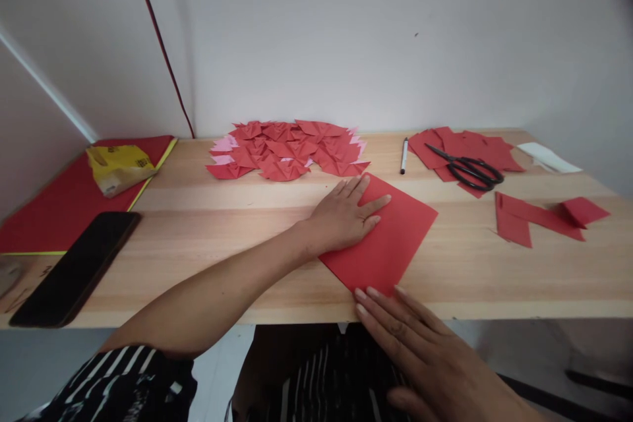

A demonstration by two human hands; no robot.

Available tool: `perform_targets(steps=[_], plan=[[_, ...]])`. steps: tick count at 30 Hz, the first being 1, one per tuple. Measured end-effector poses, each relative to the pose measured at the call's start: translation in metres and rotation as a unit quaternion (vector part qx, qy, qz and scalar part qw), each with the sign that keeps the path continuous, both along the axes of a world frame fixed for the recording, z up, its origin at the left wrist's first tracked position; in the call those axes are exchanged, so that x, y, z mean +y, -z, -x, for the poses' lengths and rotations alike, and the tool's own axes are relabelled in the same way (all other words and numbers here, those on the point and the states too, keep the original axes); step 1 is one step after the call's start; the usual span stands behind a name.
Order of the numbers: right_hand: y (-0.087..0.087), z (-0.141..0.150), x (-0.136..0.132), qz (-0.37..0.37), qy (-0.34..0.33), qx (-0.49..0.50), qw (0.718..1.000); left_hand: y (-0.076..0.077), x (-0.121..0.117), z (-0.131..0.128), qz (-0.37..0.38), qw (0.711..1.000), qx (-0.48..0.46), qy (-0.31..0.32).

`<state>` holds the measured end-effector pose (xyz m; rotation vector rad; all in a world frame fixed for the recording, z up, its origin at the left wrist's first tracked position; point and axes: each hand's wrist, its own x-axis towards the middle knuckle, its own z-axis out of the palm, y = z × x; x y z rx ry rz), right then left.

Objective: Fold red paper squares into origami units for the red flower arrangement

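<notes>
A square sheet of red paper (395,231) lies on the table, turned so one corner points toward me. My left hand (343,214) rests flat on its left part, fingers spread. At the near corner, the fingertips of my right hand (415,336) touch the paper, with the fingers stretched out; the rest of that hand is over the table's front edge. Beyond the sheet sits a group of folded red and pink paper pieces (289,148). Neither hand grips anything.
On the right lie black-handled scissors (469,168) over red paper pieces (475,142), a marker (404,155), red strips (539,214) and a white paper piece (548,157). To the left are a phone (76,267), a red sheet stack (44,198) and a yellow packet (121,168).
</notes>
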<state>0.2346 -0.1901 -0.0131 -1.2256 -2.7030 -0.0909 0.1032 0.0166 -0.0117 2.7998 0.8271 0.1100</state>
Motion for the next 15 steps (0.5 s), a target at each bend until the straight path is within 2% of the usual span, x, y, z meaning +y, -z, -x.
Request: perform_targets(steps=[3,6,10,13,15], plan=[[-0.002,-0.007,0.006,0.034,0.031,0.016,0.999,-0.002,-0.001,0.0,0.005,1.0,0.005,0.001],[0.003,-0.026,0.021,0.043,0.101,0.017,0.994,-0.003,-0.001,0.0,0.006,1.0,0.002,0.0],[0.01,-0.066,0.048,-0.014,0.184,0.003,0.983,-0.003,-0.002,0.0,0.005,1.0,-0.006,-0.004],[0.009,-0.075,0.053,-0.031,0.183,-0.01,0.983,-0.002,-0.002,0.001,0.0,1.0,-0.003,0.002],[0.007,-0.063,0.044,-0.025,0.155,-0.018,0.987,-0.002,-0.002,0.001,-0.001,1.0,-0.005,0.004]])
